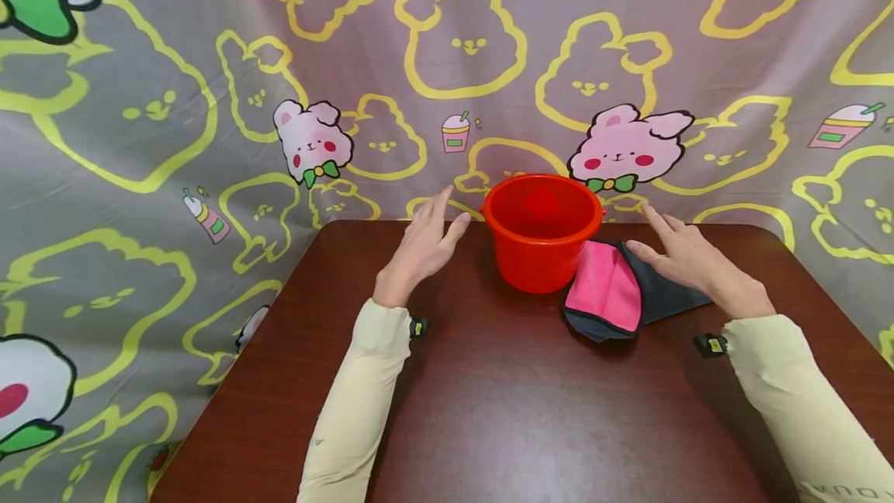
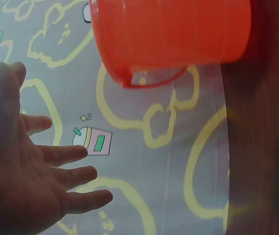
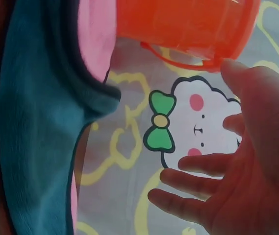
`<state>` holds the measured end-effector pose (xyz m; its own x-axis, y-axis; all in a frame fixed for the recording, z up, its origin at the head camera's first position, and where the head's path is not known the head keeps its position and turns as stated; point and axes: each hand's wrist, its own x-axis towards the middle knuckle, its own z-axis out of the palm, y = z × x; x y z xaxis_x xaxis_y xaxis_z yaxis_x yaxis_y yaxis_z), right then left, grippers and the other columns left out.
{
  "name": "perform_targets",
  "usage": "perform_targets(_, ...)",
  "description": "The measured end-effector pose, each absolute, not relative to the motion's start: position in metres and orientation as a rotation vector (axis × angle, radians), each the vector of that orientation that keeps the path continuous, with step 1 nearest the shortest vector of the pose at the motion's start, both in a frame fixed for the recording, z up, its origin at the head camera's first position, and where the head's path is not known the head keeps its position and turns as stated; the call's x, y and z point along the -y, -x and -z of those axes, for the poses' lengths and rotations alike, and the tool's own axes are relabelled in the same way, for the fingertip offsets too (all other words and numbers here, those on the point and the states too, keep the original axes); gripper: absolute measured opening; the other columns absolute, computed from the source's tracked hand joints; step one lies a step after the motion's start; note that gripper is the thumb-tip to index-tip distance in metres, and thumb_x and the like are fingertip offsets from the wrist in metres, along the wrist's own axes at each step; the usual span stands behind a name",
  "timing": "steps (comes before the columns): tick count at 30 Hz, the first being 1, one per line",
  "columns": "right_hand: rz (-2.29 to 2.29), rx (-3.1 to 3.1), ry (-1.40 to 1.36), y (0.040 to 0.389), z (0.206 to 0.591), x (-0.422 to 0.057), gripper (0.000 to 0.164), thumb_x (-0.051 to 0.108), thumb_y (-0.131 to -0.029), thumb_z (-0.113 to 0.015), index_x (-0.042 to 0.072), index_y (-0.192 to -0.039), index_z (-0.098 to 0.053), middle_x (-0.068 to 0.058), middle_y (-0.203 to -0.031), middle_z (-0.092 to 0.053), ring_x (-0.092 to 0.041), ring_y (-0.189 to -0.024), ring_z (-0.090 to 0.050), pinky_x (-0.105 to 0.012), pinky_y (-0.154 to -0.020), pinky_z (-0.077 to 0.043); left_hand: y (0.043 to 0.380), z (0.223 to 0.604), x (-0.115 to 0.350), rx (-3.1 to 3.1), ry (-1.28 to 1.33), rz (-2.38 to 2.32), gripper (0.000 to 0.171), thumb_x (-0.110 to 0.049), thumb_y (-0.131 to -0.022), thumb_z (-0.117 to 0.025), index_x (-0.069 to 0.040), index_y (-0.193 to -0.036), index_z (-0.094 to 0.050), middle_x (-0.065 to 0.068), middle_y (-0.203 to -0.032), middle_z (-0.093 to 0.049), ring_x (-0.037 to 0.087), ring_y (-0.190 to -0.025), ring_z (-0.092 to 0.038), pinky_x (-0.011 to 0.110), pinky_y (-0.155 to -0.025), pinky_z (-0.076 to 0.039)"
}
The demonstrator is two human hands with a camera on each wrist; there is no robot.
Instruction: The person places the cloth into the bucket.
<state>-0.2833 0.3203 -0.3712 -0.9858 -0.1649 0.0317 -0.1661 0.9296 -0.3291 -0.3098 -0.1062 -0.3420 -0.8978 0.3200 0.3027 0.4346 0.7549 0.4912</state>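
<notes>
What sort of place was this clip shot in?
Probably a makeshift indoor recording corner, perhaps in a home or studio: a cartoon-print cloth closes off the background, a dark brown table stands before it, and a small dark device sits at each cuff.

The round plastic bucket (image 1: 534, 270) near the tabletop's far edge is plain glossy red, its thin handle (image 3: 178, 63) a matching red. Beside it, toward the right edge, the soft fabric pouch-like piece (image 1: 604, 289) is dark slate-blue outside and bright pink inside, with black trim. The smooth tabletop (image 1: 531, 410) is dark reddish brown. Beyond its far edge, the grey cloth backdrop (image 1: 391, 68) carries thick yellow cartoon outlines, whitish-pink rabbit heads (image 1: 626, 144) with red cheeks and green, yellow-centred bows, and pink cups with green straws. Both sleeves (image 1: 352, 402) are pale cream.
</notes>
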Motion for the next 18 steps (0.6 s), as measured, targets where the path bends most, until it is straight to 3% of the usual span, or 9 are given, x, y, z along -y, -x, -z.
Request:
perform_targets(7, -0.642, 3.090, -0.241, 0.281, 0.386, -0.312, 0.100, 0.063, -0.092, -0.051, 0.017, -0.158, 0.007, -0.039, -0.150, -0.020, -0.060, -0.132, -0.024, -0.075, -0.100, -0.028, 0.309, 0.350, 0.091, 2.705, 0.585, 1.067, 0.072, -0.055, -0.101, -0.038, -0.017, -0.158, -0.015, 0.009, -0.162, -0.025, 0.032, -0.148, -0.026, 0.051, -0.120, -0.023)
perform_targets(18, -0.621, 3.160, -0.228, 0.286, 0.402, -0.294, 0.094, 0.056, -0.092, -0.056, 0.012, -0.158, -0.005, -0.037, -0.146, -0.028, -0.057, -0.131, -0.031, -0.072, -0.095, -0.038, 0.307, 0.356, 0.062, 2.677, 0.522, 1.259, 0.074, -0.059, -0.099, -0.038, -0.018, -0.158, -0.017, 0.007, -0.162, -0.024, 0.028, -0.149, -0.025, 0.050, -0.120, -0.024)
